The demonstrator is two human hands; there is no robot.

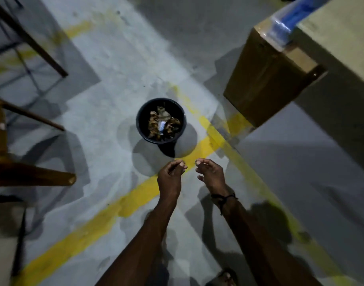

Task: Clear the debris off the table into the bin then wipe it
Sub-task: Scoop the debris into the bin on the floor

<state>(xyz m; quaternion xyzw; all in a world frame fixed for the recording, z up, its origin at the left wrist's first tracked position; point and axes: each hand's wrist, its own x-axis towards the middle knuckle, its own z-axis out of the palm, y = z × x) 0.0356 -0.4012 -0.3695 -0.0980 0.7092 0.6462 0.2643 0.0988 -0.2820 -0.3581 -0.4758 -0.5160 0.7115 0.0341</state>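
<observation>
A black round bin (140, 118) stands on the grey concrete floor, holding dry brown leaves (154, 124) and a small pale scrap. My left hand (171, 174) and my right hand (210, 174) hover side by side just this side of the bin, above a yellow floor line. Both hands have loosely curled fingers with the fingertips pinched together; nothing clearly shows in either. A dark cord is tied around my right wrist. The table top does not show in this view.
A cardboard box (267, 79) with clear tape stands at the upper right against a pale block. Wooden furniture legs (32, 178) reach in from the left. Yellow painted lines (98, 223) cross the floor. My sandalled foot (224, 277) is at the bottom edge.
</observation>
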